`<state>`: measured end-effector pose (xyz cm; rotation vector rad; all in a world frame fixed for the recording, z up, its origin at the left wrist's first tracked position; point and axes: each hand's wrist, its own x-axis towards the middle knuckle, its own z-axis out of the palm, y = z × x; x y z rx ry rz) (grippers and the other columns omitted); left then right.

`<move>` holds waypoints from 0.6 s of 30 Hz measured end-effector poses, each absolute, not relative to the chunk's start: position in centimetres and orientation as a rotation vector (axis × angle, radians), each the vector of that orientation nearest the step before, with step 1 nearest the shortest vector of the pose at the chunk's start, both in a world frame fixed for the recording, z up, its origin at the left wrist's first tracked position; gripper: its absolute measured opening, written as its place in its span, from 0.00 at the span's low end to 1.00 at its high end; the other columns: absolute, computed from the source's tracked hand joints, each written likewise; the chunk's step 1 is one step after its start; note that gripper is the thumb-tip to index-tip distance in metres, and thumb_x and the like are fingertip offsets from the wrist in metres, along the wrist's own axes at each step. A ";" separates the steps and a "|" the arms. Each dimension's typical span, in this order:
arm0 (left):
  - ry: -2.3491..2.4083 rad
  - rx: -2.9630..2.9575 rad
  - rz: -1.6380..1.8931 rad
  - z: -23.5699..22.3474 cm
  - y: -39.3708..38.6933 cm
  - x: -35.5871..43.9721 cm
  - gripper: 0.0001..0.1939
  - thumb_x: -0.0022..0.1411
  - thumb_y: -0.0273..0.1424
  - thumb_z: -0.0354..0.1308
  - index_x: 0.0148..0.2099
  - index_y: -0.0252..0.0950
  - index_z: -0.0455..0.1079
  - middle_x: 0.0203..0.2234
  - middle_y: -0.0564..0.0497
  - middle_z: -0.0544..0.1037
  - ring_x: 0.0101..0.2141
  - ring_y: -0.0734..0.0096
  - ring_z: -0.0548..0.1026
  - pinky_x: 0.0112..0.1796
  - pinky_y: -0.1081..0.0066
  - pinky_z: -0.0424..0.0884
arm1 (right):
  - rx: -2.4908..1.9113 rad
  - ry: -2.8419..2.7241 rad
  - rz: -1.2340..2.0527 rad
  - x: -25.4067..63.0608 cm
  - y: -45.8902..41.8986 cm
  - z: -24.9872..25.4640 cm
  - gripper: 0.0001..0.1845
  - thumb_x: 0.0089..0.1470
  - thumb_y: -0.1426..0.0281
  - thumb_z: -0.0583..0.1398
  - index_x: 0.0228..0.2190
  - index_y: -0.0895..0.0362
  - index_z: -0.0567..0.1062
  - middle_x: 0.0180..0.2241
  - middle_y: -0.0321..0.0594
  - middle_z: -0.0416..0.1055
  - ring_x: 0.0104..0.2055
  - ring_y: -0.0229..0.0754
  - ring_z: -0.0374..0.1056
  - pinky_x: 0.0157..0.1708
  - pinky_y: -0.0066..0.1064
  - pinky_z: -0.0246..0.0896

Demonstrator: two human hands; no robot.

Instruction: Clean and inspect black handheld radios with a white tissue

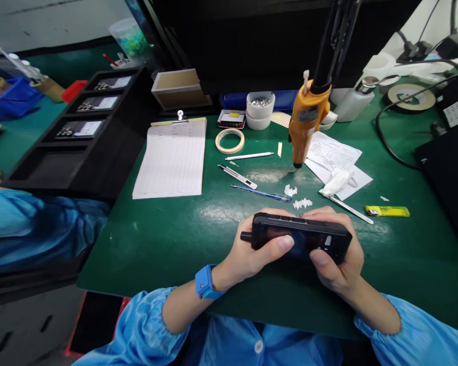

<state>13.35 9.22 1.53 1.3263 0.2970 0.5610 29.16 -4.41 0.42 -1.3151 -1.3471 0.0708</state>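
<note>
A black handheld radio (301, 235) with a screen and a stubby antenna lies sideways between my two hands, above the front of the green table. My left hand (257, 249) grips its antenna end, the thumb across the screen. At the other end my right hand (341, 254) is wrapped round it, with the thumb near the keys. The fingers behind the radio are mostly hidden. Just beyond it lie white paper scraps (302, 204), a blue pen (261, 193) and tweezers (351, 209).
An orange electric screwdriver (307, 119) hangs over the table. Around it are a clipboard (171, 160), a tape roll (229, 141), a utility knife (237, 176), papers (338, 157) and a yellow lighter (387, 211). A black compartment tray (72, 122) stands left, beside a co-worker's sleeve (34, 223).
</note>
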 end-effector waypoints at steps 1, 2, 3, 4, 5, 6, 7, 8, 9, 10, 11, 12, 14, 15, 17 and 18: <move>0.289 1.333 0.560 1.6 9.2 13.3 0.19 0.71 0.48 0.76 0.51 0.38 0.85 0.47 0.43 0.92 0.47 0.51 0.90 0.50 0.57 0.88 | -1.309 -1.351 0.070 29.2 -4.4 0.4 0.16 0.77 0.57 0.64 0.57 0.52 0.76 0.43 0.45 0.79 0.42 0.52 0.80 0.39 0.45 0.77; 0.277 1.339 0.564 1.6 9.3 13.3 0.19 0.71 0.48 0.75 0.51 0.38 0.85 0.47 0.43 0.92 0.47 0.51 0.90 0.51 0.57 0.88 | -1.301 -1.355 0.070 29.2 -4.4 0.4 0.16 0.77 0.57 0.64 0.57 0.52 0.76 0.43 0.45 0.80 0.43 0.52 0.79 0.39 0.44 0.77; 0.269 1.345 0.566 1.6 9.3 13.3 0.19 0.71 0.47 0.75 0.52 0.38 0.86 0.47 0.43 0.91 0.48 0.51 0.90 0.51 0.57 0.88 | -1.295 -1.355 0.072 29.2 -4.4 0.4 0.16 0.76 0.58 0.64 0.58 0.52 0.76 0.43 0.45 0.80 0.43 0.52 0.79 0.39 0.44 0.77; 0.263 1.349 0.570 1.5 9.3 13.3 0.19 0.71 0.47 0.76 0.52 0.38 0.86 0.47 0.43 0.91 0.48 0.51 0.90 0.52 0.57 0.88 | -1.291 -1.355 0.076 29.2 -4.4 0.3 0.16 0.76 0.58 0.65 0.58 0.52 0.76 0.43 0.45 0.80 0.43 0.52 0.80 0.39 0.44 0.77; 0.260 1.352 0.574 1.5 9.3 13.2 0.18 0.70 0.46 0.76 0.52 0.38 0.86 0.47 0.44 0.91 0.47 0.51 0.90 0.51 0.57 0.88 | -1.289 -1.351 0.079 29.3 -4.4 0.3 0.16 0.75 0.58 0.65 0.58 0.52 0.77 0.43 0.45 0.80 0.43 0.53 0.80 0.39 0.44 0.77; 0.266 1.357 0.572 1.5 9.3 13.2 0.18 0.70 0.46 0.76 0.52 0.38 0.86 0.47 0.44 0.91 0.47 0.51 0.90 0.51 0.58 0.88 | -1.289 -1.344 0.082 29.3 -4.4 0.3 0.17 0.75 0.59 0.66 0.58 0.52 0.77 0.43 0.45 0.80 0.43 0.53 0.80 0.39 0.44 0.77; 0.271 1.362 0.571 1.5 9.3 13.2 0.17 0.70 0.45 0.76 0.52 0.38 0.86 0.47 0.44 0.91 0.47 0.52 0.90 0.51 0.58 0.88 | -1.289 -1.339 0.086 29.4 -4.4 0.3 0.17 0.74 0.59 0.66 0.58 0.52 0.77 0.43 0.45 0.80 0.42 0.53 0.80 0.39 0.44 0.77; 0.271 1.364 0.573 1.5 9.3 13.2 0.17 0.70 0.44 0.76 0.52 0.38 0.86 0.47 0.44 0.91 0.47 0.52 0.90 0.51 0.59 0.88 | -1.287 -1.335 0.089 29.4 -4.4 0.3 0.17 0.74 0.59 0.66 0.58 0.52 0.78 0.43 0.45 0.80 0.42 0.52 0.80 0.39 0.44 0.76; 0.264 1.363 0.581 1.5 9.3 13.2 0.16 0.70 0.43 0.76 0.52 0.38 0.86 0.46 0.45 0.91 0.47 0.53 0.90 0.51 0.59 0.88 | -1.284 -1.334 0.090 29.4 -4.4 0.3 0.17 0.74 0.59 0.67 0.58 0.52 0.78 0.43 0.45 0.81 0.42 0.52 0.80 0.39 0.43 0.76; 0.253 1.360 0.592 1.5 9.3 13.2 0.15 0.70 0.42 0.76 0.52 0.38 0.86 0.46 0.45 0.91 0.47 0.53 0.90 0.51 0.59 0.88 | -1.280 -1.336 0.090 29.5 -4.4 0.3 0.17 0.74 0.59 0.67 0.58 0.52 0.78 0.43 0.45 0.81 0.42 0.52 0.80 0.38 0.43 0.76; 0.244 1.356 0.599 1.5 9.3 13.2 0.15 0.70 0.42 0.76 0.52 0.38 0.86 0.47 0.45 0.91 0.47 0.53 0.90 0.51 0.59 0.88 | -1.277 -1.338 0.089 29.5 -4.4 0.3 0.16 0.74 0.59 0.67 0.57 0.52 0.78 0.42 0.45 0.81 0.41 0.52 0.80 0.38 0.43 0.76; 0.239 1.355 0.601 1.5 9.3 13.2 0.15 0.70 0.42 0.76 0.52 0.38 0.86 0.47 0.45 0.91 0.47 0.53 0.90 0.52 0.59 0.88 | -1.276 -1.338 0.087 29.5 -4.4 0.4 0.16 0.74 0.58 0.67 0.57 0.51 0.78 0.42 0.45 0.81 0.41 0.52 0.80 0.38 0.43 0.75; 0.255 1.363 0.585 1.6 9.3 13.3 0.16 0.70 0.43 0.76 0.52 0.38 0.86 0.47 0.44 0.91 0.47 0.52 0.90 0.52 0.59 0.88 | -1.278 -1.330 0.087 29.4 -4.4 0.4 0.16 0.73 0.59 0.67 0.56 0.51 0.79 0.42 0.45 0.81 0.41 0.52 0.80 0.38 0.43 0.75; 0.266 1.369 0.575 1.6 9.3 13.3 0.16 0.70 0.43 0.76 0.52 0.38 0.86 0.47 0.44 0.91 0.48 0.52 0.90 0.52 0.58 0.88 | -1.283 -1.327 0.091 29.4 -4.4 0.4 0.16 0.73 0.59 0.67 0.56 0.51 0.79 0.42 0.45 0.81 0.41 0.52 0.80 0.39 0.43 0.75; 0.265 1.372 0.573 1.6 9.3 13.2 0.16 0.70 0.43 0.76 0.52 0.38 0.86 0.47 0.44 0.91 0.47 0.52 0.90 0.52 0.59 0.88 | -1.291 -1.325 0.092 29.3 -4.4 0.5 0.15 0.73 0.59 0.67 0.56 0.51 0.78 0.42 0.45 0.81 0.41 0.52 0.80 0.39 0.43 0.76; 0.255 1.369 0.580 1.6 9.3 13.2 0.15 0.70 0.42 0.76 0.52 0.39 0.86 0.47 0.45 0.91 0.48 0.52 0.90 0.52 0.59 0.88 | -1.296 -1.327 0.085 29.3 -4.4 0.5 0.15 0.73 0.59 0.67 0.56 0.51 0.78 0.42 0.45 0.81 0.41 0.52 0.80 0.38 0.43 0.76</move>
